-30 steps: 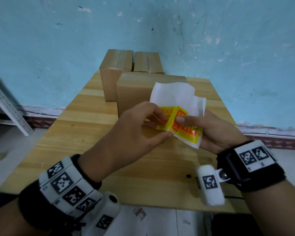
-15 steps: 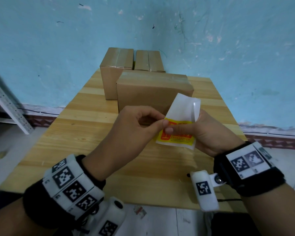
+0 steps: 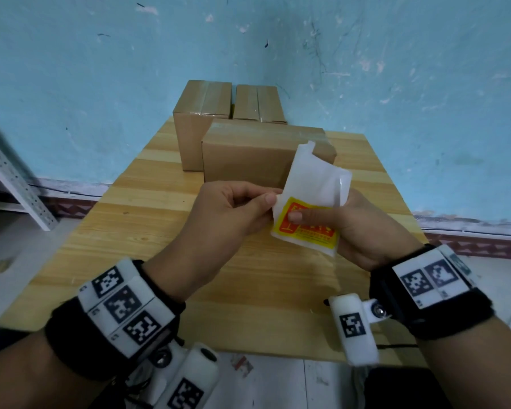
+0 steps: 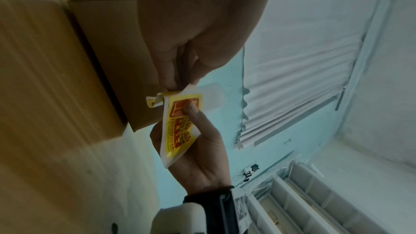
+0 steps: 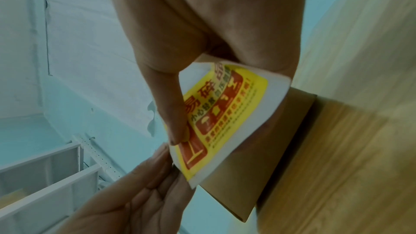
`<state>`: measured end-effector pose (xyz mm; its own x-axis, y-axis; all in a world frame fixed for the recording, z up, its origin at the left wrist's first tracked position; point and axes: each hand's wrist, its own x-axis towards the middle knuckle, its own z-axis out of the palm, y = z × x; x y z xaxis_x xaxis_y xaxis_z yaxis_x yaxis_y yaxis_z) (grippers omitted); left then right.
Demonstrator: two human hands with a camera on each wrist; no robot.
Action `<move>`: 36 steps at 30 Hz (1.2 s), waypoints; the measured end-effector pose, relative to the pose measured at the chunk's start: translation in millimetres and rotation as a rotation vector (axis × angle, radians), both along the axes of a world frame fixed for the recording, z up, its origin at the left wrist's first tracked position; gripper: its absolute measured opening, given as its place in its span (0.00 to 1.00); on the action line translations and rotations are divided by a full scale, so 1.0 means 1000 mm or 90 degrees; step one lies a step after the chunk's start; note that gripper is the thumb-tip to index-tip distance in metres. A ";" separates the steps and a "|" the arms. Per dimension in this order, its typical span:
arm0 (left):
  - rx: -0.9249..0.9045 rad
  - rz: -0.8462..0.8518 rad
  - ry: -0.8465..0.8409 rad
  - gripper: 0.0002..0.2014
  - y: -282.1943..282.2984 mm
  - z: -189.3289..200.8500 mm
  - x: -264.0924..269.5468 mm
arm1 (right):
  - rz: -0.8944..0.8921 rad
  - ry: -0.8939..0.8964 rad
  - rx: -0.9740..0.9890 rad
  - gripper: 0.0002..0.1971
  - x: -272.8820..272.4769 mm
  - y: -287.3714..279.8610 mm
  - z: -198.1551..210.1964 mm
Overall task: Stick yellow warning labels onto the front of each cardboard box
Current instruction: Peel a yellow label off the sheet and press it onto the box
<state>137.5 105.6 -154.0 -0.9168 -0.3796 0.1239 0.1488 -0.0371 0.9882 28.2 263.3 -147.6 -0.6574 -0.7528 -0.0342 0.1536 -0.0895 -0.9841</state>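
A white backing sheet (image 3: 313,178) carrying a yellow and red warning label (image 3: 310,233) is held above the table between both hands. My right hand (image 3: 298,216) grips the sheet, its thumb pressed on the label (image 5: 225,113). My left hand (image 3: 270,199) pinches the sheet's upper left corner, where a yellow edge curls away (image 4: 155,101). Three plain cardboard boxes stand behind: a wide near box (image 3: 248,160), a back left box (image 3: 195,122) and a back right box (image 3: 258,103). No label shows on their visible faces.
The wooden table (image 3: 160,231) ends against a blue wall (image 3: 396,84). White metal shelving (image 3: 9,178) stands to the left on the floor. Bare table surface lies in front of the near box, under my hands.
The sheet was folded with two yellow patches showing; now it is turned so one label faces me. My left fingers have shifted to its upper left corner. The boxes have not moved.
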 end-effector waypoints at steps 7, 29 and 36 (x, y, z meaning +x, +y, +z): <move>0.181 -0.014 -0.083 0.08 -0.014 0.006 -0.003 | -0.072 -0.025 0.013 0.23 -0.015 0.004 -0.004; 0.213 -0.099 -0.221 0.14 -0.058 0.031 0.004 | -0.070 0.075 0.362 0.24 -0.033 0.020 -0.005; 0.254 -0.052 -0.216 0.15 -0.074 0.042 0.007 | 0.040 0.114 0.480 0.24 -0.027 0.020 -0.008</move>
